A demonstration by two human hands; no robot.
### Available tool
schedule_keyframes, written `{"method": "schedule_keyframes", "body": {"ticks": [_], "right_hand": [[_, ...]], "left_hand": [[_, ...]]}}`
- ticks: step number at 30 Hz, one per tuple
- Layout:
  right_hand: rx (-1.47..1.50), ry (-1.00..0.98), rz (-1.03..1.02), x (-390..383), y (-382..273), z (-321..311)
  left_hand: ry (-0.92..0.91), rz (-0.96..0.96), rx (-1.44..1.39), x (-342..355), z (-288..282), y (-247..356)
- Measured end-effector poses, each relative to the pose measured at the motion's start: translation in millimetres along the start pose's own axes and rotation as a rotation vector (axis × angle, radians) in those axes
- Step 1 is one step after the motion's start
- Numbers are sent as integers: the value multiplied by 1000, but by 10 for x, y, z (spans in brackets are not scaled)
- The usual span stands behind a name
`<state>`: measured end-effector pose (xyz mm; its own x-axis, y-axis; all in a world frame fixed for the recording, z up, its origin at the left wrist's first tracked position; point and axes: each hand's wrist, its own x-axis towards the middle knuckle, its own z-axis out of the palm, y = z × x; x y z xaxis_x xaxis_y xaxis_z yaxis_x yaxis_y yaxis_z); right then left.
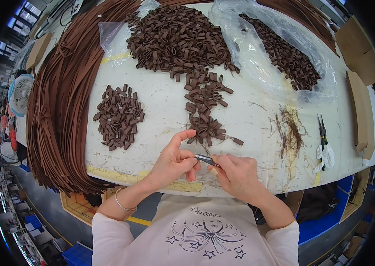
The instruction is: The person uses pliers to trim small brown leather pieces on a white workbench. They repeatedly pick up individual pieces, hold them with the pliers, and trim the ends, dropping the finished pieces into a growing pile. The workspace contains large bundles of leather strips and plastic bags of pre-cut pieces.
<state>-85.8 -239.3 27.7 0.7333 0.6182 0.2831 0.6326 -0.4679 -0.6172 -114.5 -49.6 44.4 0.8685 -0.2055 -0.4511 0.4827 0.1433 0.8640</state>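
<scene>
Near the front edge of the table my left hand (pixel 176 160) pinches a small brown strap loop (pixel 196 160), mostly hidden by the fingers; its index finger is raised. Closed around small thread snips (pixel 208 160), dark with a metal part, my right hand (pixel 240 173) brings them against the loop. Just beyond my hands, a trail of brown loops (pixel 205 99) with loose thread ends runs back to a large heap of loops (pixel 178 37). To the left lies a smaller pile of loops (pixel 119 117).
Long brown strips (pixel 65 102) are bundled along the left side. A clear plastic bag (pixel 240 55) of loops lies at the back right. Cut threads (pixel 290 131) and black-handled scissors (pixel 322 128) with white wrapping are on the right, near cardboard boxes (pixel 359 115).
</scene>
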Motion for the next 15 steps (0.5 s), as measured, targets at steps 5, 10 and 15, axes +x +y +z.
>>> {"method": "schedule_keyframes", "body": {"ticks": [5,10,15], "right_hand": [[276,32,252,-18,49,-90],[910,-23,628,-64,63,-221],[830,-44,495,-120,41,-179]], "left_hand": [[-84,37,-387,37,-71,-51],[-274,47,-874,70,-90,-163],[-260,16,-1012,56,81,-218]]}}
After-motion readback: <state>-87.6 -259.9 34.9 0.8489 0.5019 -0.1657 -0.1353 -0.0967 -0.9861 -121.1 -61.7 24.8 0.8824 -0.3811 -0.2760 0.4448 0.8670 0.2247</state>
